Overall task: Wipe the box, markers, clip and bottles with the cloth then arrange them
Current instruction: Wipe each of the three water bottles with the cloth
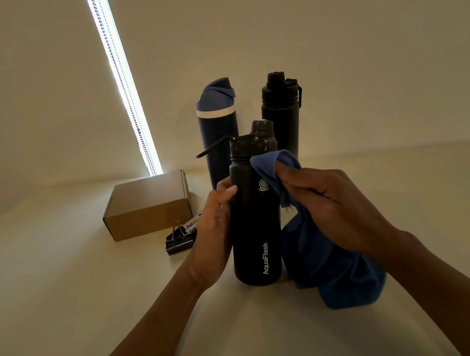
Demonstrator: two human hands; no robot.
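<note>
My left hand [214, 227] grips the left side of a black AquaFlask bottle [254, 221], held upright just above the table. My right hand [330, 202] holds a blue cloth [320, 256] pressed against the bottle's upper right side; the rest of the cloth hangs down to the table. Behind stand a blue bottle [217, 125] with a white band and a second black bottle [282, 115]. A brown cardboard box [147, 207] lies to the left. In front of it sit a black binder clip [178, 239] and markers [190, 225], partly hidden by my left hand.
Everything rests on a pale table [77, 295] that meets a plain wall behind. A bright vertical strip of light with a bead chain [123, 81] runs down the wall behind the box.
</note>
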